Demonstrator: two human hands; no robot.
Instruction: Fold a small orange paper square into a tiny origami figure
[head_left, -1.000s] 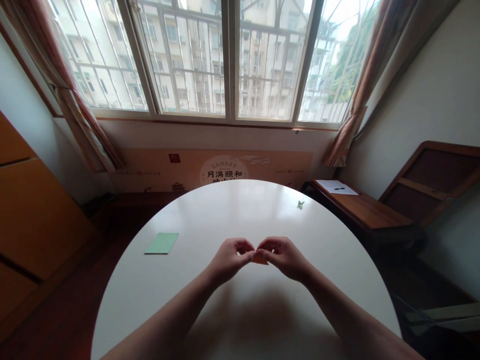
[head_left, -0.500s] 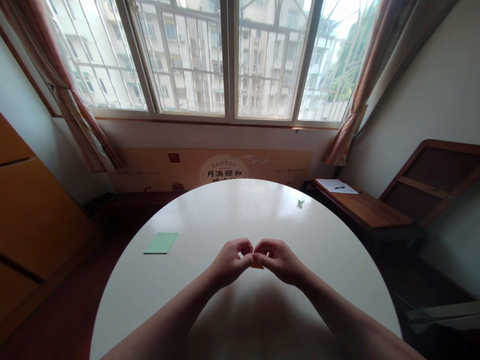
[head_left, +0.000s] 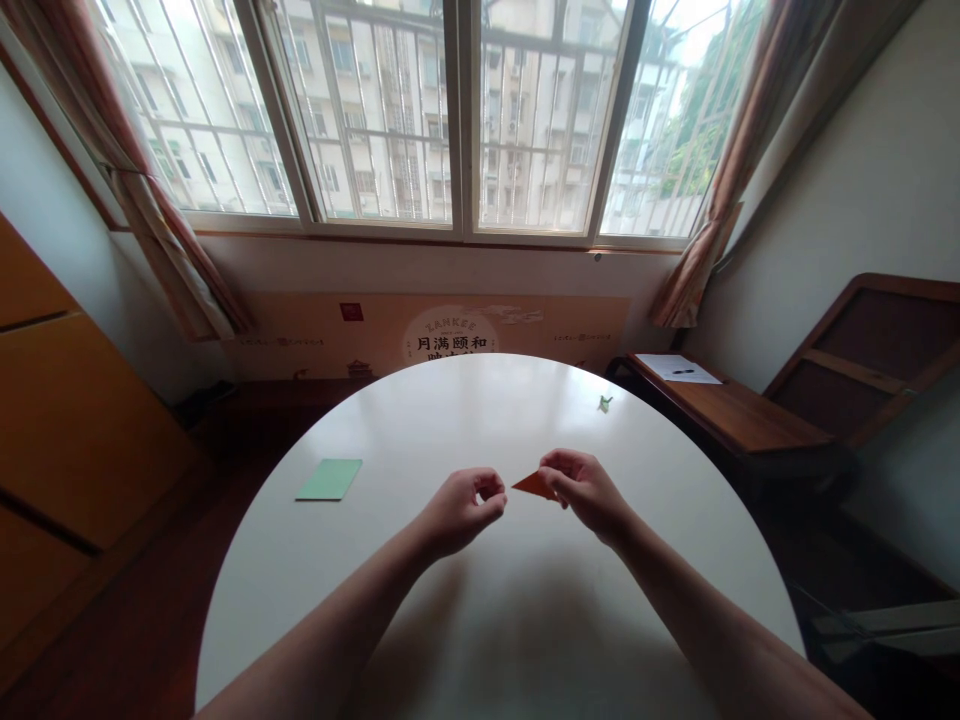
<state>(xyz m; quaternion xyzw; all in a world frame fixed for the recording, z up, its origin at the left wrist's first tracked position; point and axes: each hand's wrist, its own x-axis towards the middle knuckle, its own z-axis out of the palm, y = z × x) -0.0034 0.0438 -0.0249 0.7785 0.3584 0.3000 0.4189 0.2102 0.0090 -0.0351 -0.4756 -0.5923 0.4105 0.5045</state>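
Note:
Above the middle of the white round table (head_left: 495, 400), my right hand (head_left: 589, 485) pinches a small piece of orange folded paper (head_left: 535, 485). It is triangular, and its sharp tip points left; the rest is covered by my fingers. Just left of that tip, my left hand (head_left: 469, 505) is curled into a loop, thumb and fingertips together, with nothing visible in it. A narrow gap separates its fingertips from the paper.
A stack or sheet of light green square paper (head_left: 330, 480) lies on the table's left. Toward the far right edge sits a small green folded shape (head_left: 604, 404). Beyond the table, a wooden chair (head_left: 757, 425) bears white paper (head_left: 679, 368) and a pen (head_left: 683, 372).
My hands have come apart: the right one moved right and up with the orange paper, exposing its pointed end. My left hand stays nearly in place, no longer touching the other.

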